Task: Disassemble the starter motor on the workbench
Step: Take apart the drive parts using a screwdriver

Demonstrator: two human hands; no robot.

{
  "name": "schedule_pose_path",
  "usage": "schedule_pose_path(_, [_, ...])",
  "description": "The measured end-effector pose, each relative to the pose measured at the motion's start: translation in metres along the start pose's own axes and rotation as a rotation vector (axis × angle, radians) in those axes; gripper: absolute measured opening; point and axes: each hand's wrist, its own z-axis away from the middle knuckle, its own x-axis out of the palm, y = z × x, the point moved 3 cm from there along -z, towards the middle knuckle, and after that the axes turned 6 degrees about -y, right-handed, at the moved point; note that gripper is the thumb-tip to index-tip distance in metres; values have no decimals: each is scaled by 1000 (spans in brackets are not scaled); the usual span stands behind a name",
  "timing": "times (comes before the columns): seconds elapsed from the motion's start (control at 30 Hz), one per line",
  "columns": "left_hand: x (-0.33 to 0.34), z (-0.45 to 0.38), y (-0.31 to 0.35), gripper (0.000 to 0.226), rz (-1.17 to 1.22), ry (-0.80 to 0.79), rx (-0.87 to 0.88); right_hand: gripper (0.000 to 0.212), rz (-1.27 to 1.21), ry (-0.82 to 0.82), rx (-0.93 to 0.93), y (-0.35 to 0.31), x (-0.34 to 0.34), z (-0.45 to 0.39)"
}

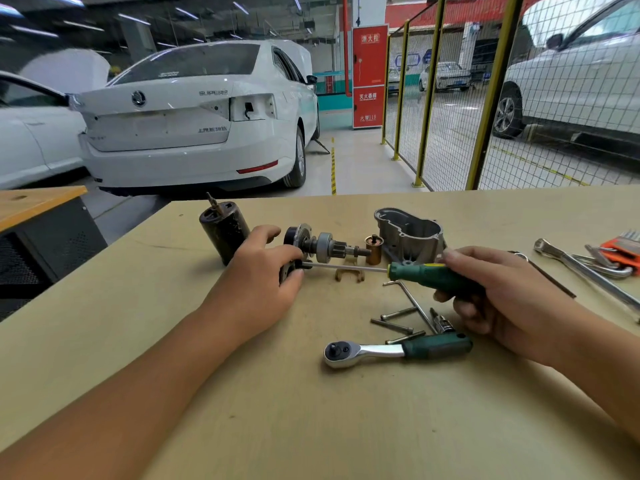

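1. Nearest on the workbench (242, 410) lies a ratchet wrench (394, 348) with a green handle and a shiny head.
2. Just past it lie some long bolts (393, 325), a small socket bit (441, 322) and a bent hex key (412, 299).
3. The right hand (491, 292) has its fingers curled tight around the green handle of a screwdriver (415, 273).
4. The thin metal shaft of the screwdriver points left, and its tip touches a small dark end plate (290, 270).
5. The left hand (259, 282) holds that end plate, pinching it between the thumb and the fingers.
6. Under the shaft lies a tan fork lever (349, 273), flat on the bench.
7. Just behind the hands lies the drive shaft with its gear (323, 244), on its side.
8. Beside its right end stands a small brass-colored plunger (374, 249).
9. To the right of that sits the gray metal nose housing (408, 232), open side up.
10. To the left, behind the left hand, stands the dark round motor case (223, 230), leaning a little.
11. Far right on the bench lie a wrench (585, 271) and an orange holder of hex keys (623, 252).
12. Beyond the bench is a white car (194, 119), a red fire cabinet (369, 76) and a yellow wire fence (485, 98).
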Motion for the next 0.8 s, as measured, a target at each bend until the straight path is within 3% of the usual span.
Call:
schedule_pose_path(0.17, [-1,1,0,26,-9,-2,0,53,-93,-17,-50,2,-2,1])
schedule_pose_path(0.4, [0,0,-1,23,-4,-2,-2,34,44,-1,24,0,-1,1])
schedule_pose_path(0.6, [-1,0,-2,22,-1,-1,-1,50,-103,-28,-42,3,-3,-1])
schedule_pose_path(0.8, [0,-1,-1,21,7,1,2,44,47,-37,6,1,0,1])
